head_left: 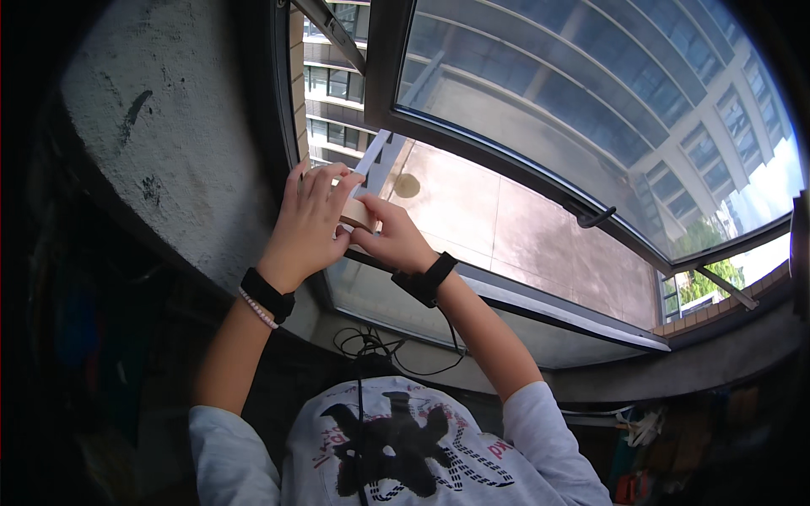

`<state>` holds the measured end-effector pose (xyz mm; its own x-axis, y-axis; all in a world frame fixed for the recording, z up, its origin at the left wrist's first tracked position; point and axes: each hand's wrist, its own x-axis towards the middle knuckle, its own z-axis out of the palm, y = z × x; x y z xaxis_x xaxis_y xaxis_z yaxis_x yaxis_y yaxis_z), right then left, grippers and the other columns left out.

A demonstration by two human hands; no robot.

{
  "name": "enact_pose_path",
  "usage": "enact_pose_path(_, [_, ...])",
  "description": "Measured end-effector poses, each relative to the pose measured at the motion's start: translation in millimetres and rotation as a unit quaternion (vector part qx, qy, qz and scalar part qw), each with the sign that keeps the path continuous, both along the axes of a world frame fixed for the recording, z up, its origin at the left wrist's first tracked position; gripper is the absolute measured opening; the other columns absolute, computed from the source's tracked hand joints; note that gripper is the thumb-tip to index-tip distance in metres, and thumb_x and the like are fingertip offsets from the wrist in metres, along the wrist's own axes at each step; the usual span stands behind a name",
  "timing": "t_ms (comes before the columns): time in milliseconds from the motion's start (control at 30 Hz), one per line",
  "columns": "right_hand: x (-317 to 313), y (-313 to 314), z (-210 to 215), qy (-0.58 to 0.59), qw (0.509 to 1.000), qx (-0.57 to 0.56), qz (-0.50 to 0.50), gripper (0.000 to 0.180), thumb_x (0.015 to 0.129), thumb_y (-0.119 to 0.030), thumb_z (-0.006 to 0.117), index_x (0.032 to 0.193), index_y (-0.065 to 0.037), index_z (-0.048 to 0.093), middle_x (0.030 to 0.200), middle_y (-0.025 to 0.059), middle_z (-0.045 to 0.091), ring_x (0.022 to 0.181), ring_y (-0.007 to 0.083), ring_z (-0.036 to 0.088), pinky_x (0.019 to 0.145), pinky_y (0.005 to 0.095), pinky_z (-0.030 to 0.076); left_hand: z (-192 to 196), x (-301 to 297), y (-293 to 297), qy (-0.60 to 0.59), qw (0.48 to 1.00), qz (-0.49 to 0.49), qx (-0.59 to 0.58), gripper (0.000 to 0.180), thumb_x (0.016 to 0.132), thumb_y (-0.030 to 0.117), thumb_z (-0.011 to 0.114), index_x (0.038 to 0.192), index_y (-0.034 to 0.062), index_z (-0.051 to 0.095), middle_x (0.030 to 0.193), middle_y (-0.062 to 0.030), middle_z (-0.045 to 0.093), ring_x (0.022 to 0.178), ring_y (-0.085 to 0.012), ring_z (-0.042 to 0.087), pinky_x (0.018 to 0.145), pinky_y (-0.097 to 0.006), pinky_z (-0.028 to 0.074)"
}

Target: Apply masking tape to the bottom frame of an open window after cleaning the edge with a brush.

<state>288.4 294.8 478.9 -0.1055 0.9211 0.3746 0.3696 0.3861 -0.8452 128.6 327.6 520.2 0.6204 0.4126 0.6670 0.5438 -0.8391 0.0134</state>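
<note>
In front of the open window, both my hands come together at a small tan, roll-like piece (360, 214) that looks like a roll of tape. A narrow white strip (371, 155) stretches up and away from it, slanting to the right. My left hand (308, 218) reaches over the left side with curled fingers, its fingertips at the strip and the roll. From the right, my right hand (398, 238) grips the roll between thumb and fingers. Part of the roll is hidden behind my fingers.
A dark-framed window sash (527, 175) swings outward on stays, with a handle (596, 218) on its lower bar. The window sill frame (557, 309) runs below. A rough grey wall (160, 110) is at the left. Black cables (371, 344) lie under the window, near my body.
</note>
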Motion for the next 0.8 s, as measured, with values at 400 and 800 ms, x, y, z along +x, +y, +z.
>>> enact_pose_path(400, [-13,34,25,-0.129,0.98,-0.124,0.091,0.037,0.07,-0.017,0.063,0.1,0.002,0.054,0.084,0.0097,0.06,0.08,0.0154,0.059,0.07,0.0263,0.047,-122,15,-60,-0.056,0.978,0.051,-0.193,0.069,0.076,0.02,0.059,0.131,-0.0038,0.024,0.129,-0.022,0.034,0.115,-0.0377,0.036,0.096,-0.043,0.03])
enact_pose_path(800, [12,17,29,-0.017,0.985,-0.157,0.069,0.036,0.072,-0.023,0.065,0.095,0.003,0.059,0.08,0.0066,0.061,0.074,0.0127,0.058,0.068,0.0252,0.047,-127,31,-64,0.048,0.973,0.167,-0.152,0.073,0.069,0.027,0.06,0.129,-0.003,0.031,0.129,-0.0188,0.038,0.119,-0.0305,0.036,0.092,-0.043,0.032])
